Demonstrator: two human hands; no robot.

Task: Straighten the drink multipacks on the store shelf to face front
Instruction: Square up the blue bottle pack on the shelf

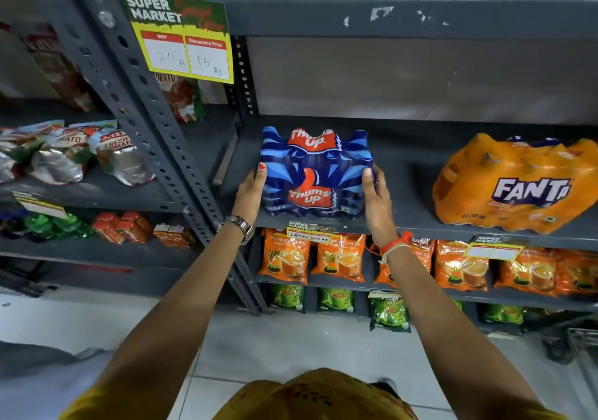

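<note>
A blue Thums Up multipack (pixel 315 173) stands on the grey metal shelf (pixel 417 222), its printed front turned towards me. My left hand (pixel 250 191) presses against its left side, thumb on the front corner. My right hand (pixel 377 198) clasps its right side, fingers wrapped behind. Further right on the same shelf sits an orange Fanta multipack (pixel 514 183), its logo facing me but the pack slightly slanted, with nothing touching it.
A slanted perforated upright (pixel 161 128) with a Super Market price card (pixel 186 39) borders the shelf's left end. Orange tea packets (pixel 343 258) and green packets (pixel 388 313) fill the lower shelves. Tomato pouches (pixel 74 151) lie on the neighbouring rack at left.
</note>
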